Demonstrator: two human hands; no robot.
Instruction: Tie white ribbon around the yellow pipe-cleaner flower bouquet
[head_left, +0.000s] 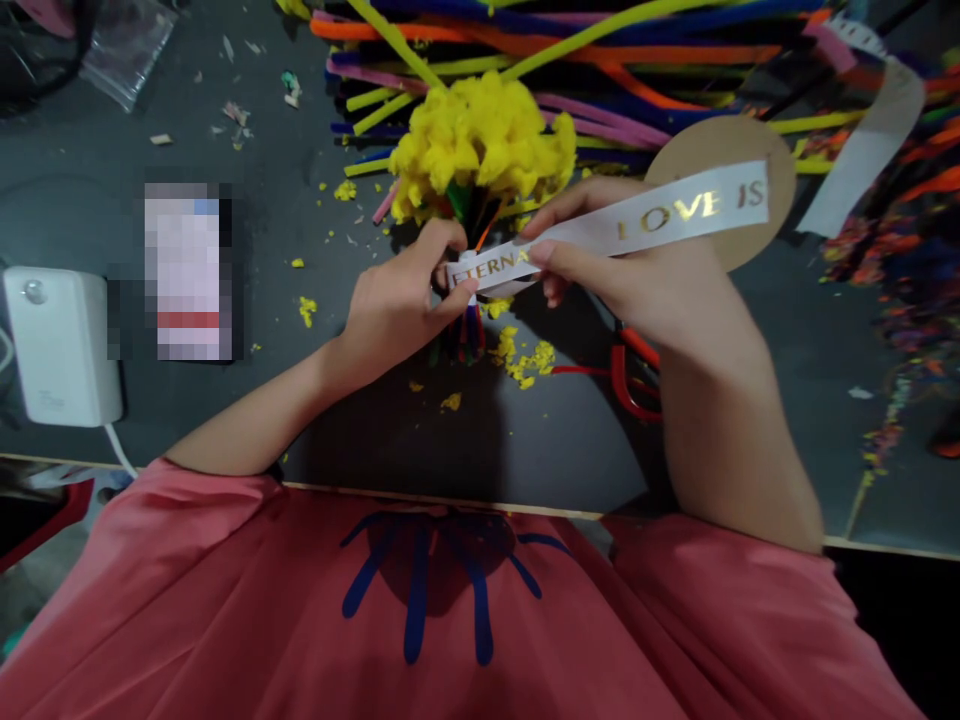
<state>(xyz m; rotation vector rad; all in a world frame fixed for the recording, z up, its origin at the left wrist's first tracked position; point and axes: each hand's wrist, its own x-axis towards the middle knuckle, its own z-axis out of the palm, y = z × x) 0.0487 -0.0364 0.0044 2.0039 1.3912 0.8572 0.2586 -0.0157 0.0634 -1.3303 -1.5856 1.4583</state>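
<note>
A bunch of yellow pipe-cleaner flowers lies on the dark table, its coloured stems pointing toward me. My left hand is closed around the stems just below the blooms and pins the end of a white ribbon with gold letters against them. My right hand pinches the same ribbon a little further along, between thumb and fingers. The ribbon runs up and right past a round cardboard disc, then curls toward the far right.
A heap of coloured pipe cleaners fills the back of the table. Red-handled scissors lie under my right wrist. Yellow fluff scraps are scattered near the stems. A white power adapter and a blurred card sit left.
</note>
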